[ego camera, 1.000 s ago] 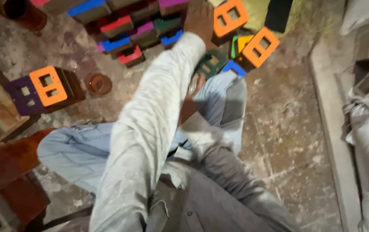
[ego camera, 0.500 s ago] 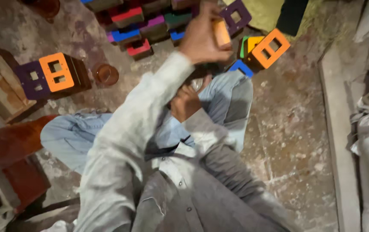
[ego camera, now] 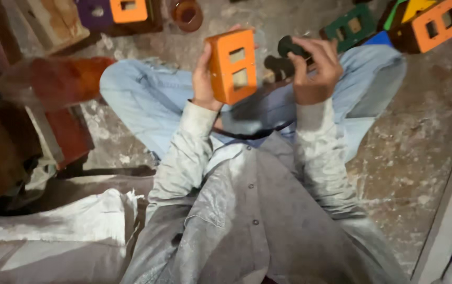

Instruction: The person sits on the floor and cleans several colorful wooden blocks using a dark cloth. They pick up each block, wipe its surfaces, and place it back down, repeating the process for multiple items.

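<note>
A person sitting cross-legged on a stained concrete floor (ego camera: 420,137), in pale blue jeans and a dusty grey buttoned shirt, holds work up over the lap. The left hand (ego camera: 203,79) is closed round the left side of an orange rectangular block with two square windows (ego camera: 232,66), gripping it upright with the windowed face turned toward the camera. Just to the right, the right hand (ego camera: 314,68) curls its fingers (ego camera: 310,50) over a small black rounded object (ego camera: 288,52); the object is blurred and its kind cannot be told, but the hand is clasped on it. Block and black object sit near each other, apart by a narrow gap, above the knees.

On the far floor lie more painted pieces: a purple and orange block (ego camera: 113,10) at far left, a round brown cup-like piece (ego camera: 187,13) beside it, a green block with square holes (ego camera: 353,26) behind the right hand, and an orange block with two windows (ego camera: 440,23) at far right, with a yellow and green piece (ego camera: 412,8) against it. Worn wooden pieces, reddish brown (ego camera: 57,94), are piled at the left, and a white cloth sack (ego camera: 52,226) lies near left.
</note>
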